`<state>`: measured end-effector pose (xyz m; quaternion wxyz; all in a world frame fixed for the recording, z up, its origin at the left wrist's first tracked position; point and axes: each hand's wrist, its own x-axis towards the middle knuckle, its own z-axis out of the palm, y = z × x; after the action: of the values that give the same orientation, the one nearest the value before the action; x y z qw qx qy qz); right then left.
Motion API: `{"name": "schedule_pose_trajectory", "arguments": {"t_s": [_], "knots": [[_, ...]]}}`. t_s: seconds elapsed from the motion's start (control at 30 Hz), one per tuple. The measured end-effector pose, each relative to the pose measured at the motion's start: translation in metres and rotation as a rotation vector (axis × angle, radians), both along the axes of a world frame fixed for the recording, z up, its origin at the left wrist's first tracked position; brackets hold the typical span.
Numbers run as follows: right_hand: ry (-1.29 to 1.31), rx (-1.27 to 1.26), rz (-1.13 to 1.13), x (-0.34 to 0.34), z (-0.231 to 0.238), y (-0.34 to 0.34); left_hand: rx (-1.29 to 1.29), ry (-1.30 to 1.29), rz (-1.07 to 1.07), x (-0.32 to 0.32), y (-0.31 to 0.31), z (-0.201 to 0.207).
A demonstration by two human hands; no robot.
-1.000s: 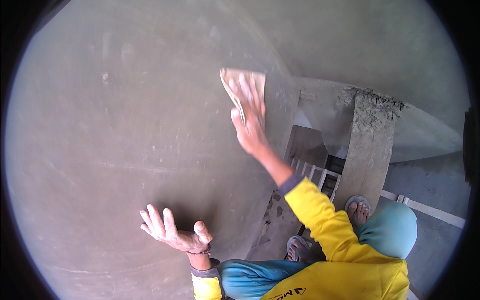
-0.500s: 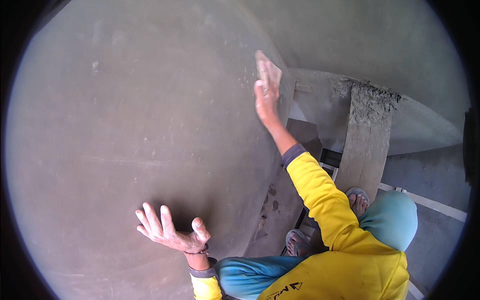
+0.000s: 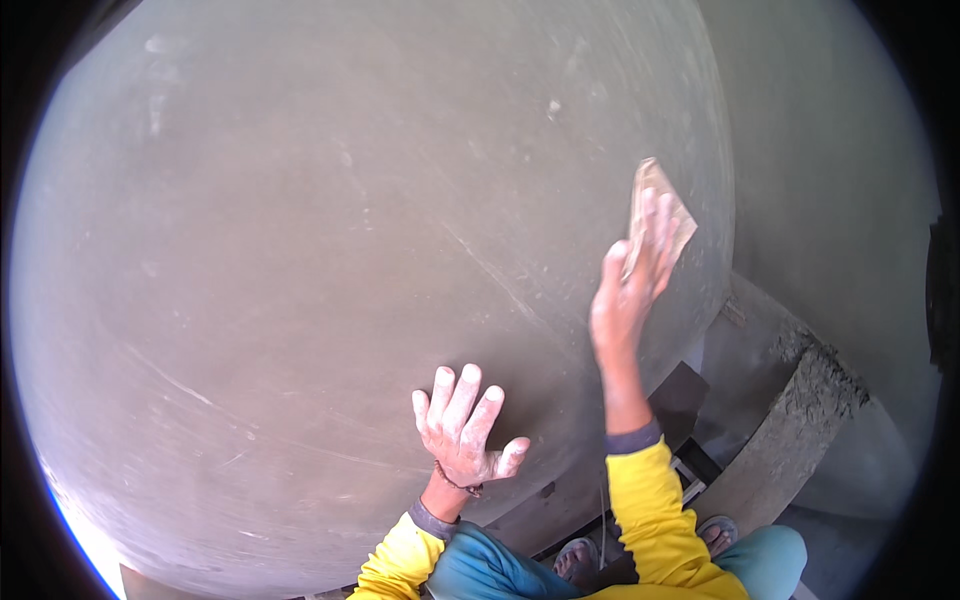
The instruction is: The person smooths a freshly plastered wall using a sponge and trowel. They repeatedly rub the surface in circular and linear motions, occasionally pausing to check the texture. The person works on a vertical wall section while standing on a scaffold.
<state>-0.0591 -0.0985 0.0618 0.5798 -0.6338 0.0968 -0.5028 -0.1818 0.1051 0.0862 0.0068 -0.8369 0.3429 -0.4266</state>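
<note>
A large grey plastered wall fills most of the view, with pale scuffs and thin scratches on it. My right hand presses a tan piece of sandpaper flat against it near its right edge, fingers stretched over the sheet and thumb on its left side. Lower down, my left hand is open with fingers spread, its palm toward the wall and nothing held. Whether that palm fully touches the surface cannot be told. White dust coats the fingers.
At the lower right, a plank caked with dried mortar slopes by my feet. A second grey wall stands beyond the corner. My sandalled feet rest low, near dark gaps and pale bars.
The view has turned left, so both hands appear farther right in it. My right hand still holds the sandpaper against the wall; my left hand now points more upward.
</note>
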Motion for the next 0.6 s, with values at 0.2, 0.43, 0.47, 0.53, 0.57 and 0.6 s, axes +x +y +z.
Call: {"name": "schedule_pose_trajectory", "arguments": {"t_s": [0.2,0.43,0.47,0.53,0.57,0.6], "knots": [[-0.140,-0.446,0.073,-0.057,-0.041,0.056,-0.299,-0.247,-0.134,-0.005,-0.015,0.009],[-0.210,-0.382,0.025,-0.020,0.080,0.017,-0.319,-0.443,0.175,-0.022,-0.003,0.028],[-0.258,-0.564,0.107,-0.055,0.062,0.049,-0.337,-0.479,0.197,-0.026,-0.001,0.032],[-0.437,-0.900,-0.026,-0.067,0.003,0.070,-0.371,-0.553,0.256,-0.027,-0.013,0.043],[-0.391,-0.877,-0.005,-0.065,0.002,0.071,-0.407,-0.504,0.263,-0.027,0.009,0.059],[-0.399,-0.835,0.025,-0.054,-0.006,0.055,-0.426,-0.505,0.290,-0.034,0.024,0.062]]}}
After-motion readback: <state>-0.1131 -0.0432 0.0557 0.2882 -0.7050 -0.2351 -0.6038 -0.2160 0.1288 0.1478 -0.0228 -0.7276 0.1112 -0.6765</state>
